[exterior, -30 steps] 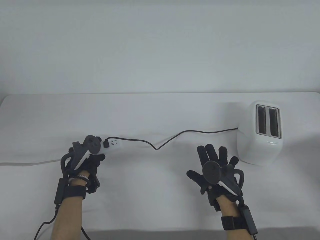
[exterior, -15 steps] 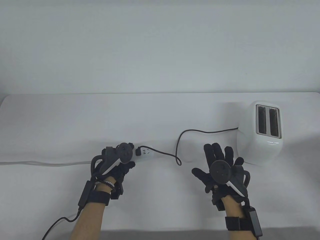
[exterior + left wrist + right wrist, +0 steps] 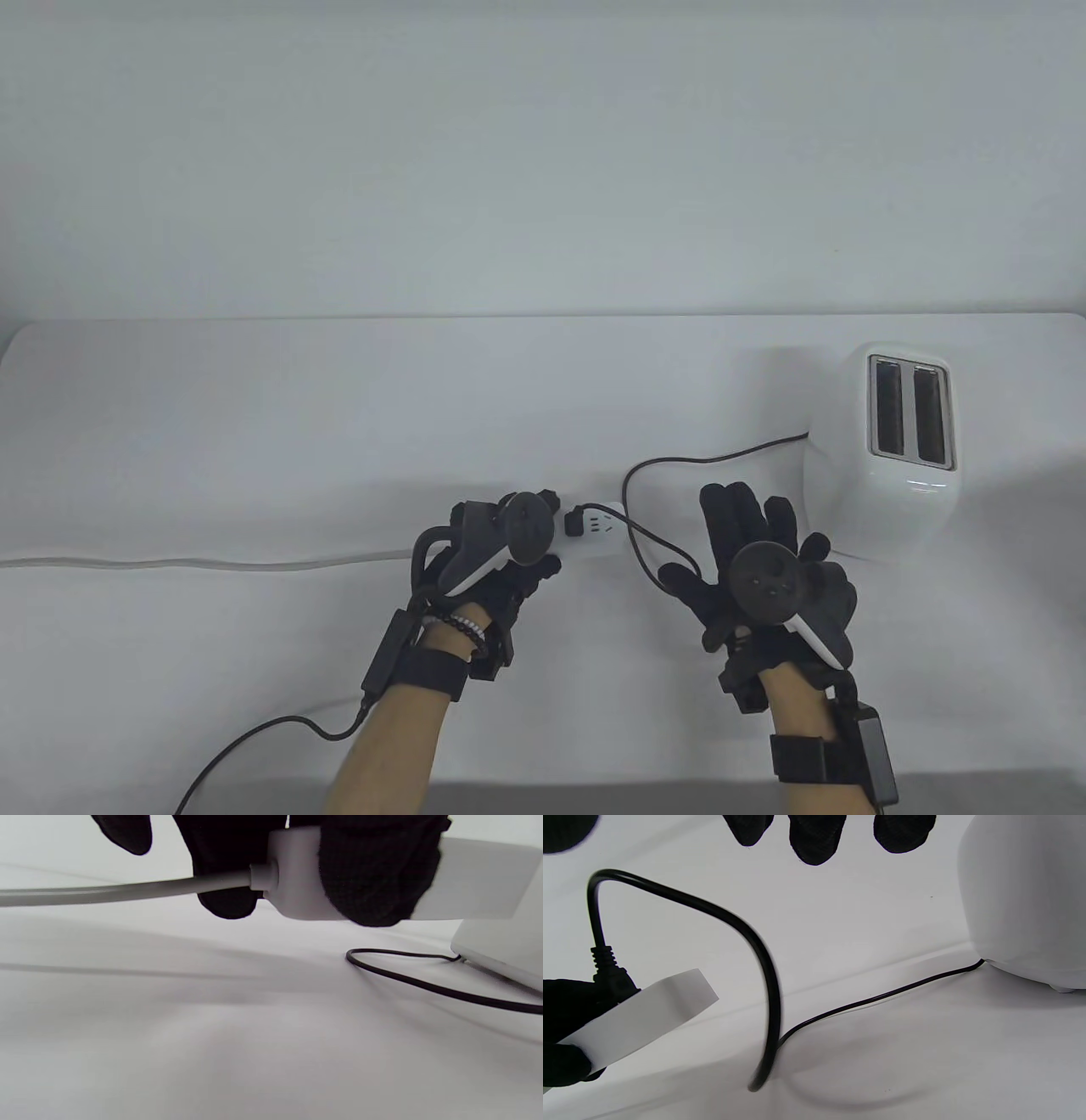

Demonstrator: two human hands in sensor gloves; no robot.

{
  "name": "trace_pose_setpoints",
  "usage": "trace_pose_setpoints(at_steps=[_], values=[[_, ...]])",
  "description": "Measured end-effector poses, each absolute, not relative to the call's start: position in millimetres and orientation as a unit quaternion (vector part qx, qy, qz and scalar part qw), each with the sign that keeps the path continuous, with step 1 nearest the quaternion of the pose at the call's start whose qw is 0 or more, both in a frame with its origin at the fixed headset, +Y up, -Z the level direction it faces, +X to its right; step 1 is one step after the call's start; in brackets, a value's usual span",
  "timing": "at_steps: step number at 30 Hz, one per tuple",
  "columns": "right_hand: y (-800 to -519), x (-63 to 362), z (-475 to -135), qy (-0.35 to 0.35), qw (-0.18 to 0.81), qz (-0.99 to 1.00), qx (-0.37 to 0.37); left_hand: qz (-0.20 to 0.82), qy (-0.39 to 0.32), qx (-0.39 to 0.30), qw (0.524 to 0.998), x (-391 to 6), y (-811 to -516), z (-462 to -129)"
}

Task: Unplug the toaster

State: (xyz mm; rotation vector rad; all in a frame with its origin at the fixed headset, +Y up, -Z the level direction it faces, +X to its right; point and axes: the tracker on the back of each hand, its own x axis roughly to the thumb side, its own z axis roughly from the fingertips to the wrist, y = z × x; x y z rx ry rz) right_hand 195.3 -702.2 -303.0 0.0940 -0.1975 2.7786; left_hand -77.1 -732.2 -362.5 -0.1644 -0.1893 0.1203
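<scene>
A white two-slot toaster (image 3: 882, 458) stands at the right of the table. Its black cord (image 3: 679, 463) loops to a black plug (image 3: 577, 519) seated in a white power strip (image 3: 604, 533). My left hand (image 3: 501, 564) grips the strip and holds it above the table; the left wrist view shows the fingers (image 3: 373, 874) wrapped around the strip (image 3: 466, 882). My right hand (image 3: 755, 552) is spread flat, empty, just right of the strip and left of the toaster. In the right wrist view the plug (image 3: 611, 978) sits in the strip (image 3: 645, 1014), with the toaster (image 3: 1026, 899) at right.
The strip's white supply cable (image 3: 195, 562) runs left across the table to its edge. A black glove cable (image 3: 254, 747) trails from my left wrist to the front edge. A plain wall stands behind the table.
My left hand has carried the power strip to the right, toward my right hand. The black cord has slackened into a tighter loop. My right hand has shifted slightly right and toward the front.
</scene>
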Motion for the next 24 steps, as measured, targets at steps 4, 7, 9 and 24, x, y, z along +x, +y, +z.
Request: trace_pose_setpoints(at_steps=[4, 7, 9, 24], values=[[-701.4, 194.4, -300.8, -0.071, 0.175, 0.981, 0.037, 0.035, -0.085, -0.090, 0.992, -73.2, -746.4, -362.9], [-702.3, 192.9, -301.4, -0.069, 0.174, 0.982, 0.040, 0.037, -0.075, -0.097, 0.992, -71.8, -756.5, -362.2], [-703.1, 191.8, -301.6, -0.066, 0.169, 0.983, 0.042, 0.023, -0.071, -0.100, 0.992, -70.9, -761.6, -362.8], [-692.1, 162.0, -304.6, -0.097, 0.093, 0.988, 0.080, 0.003, -0.047, -0.125, 0.991, -66.6, -778.2, -365.4]])
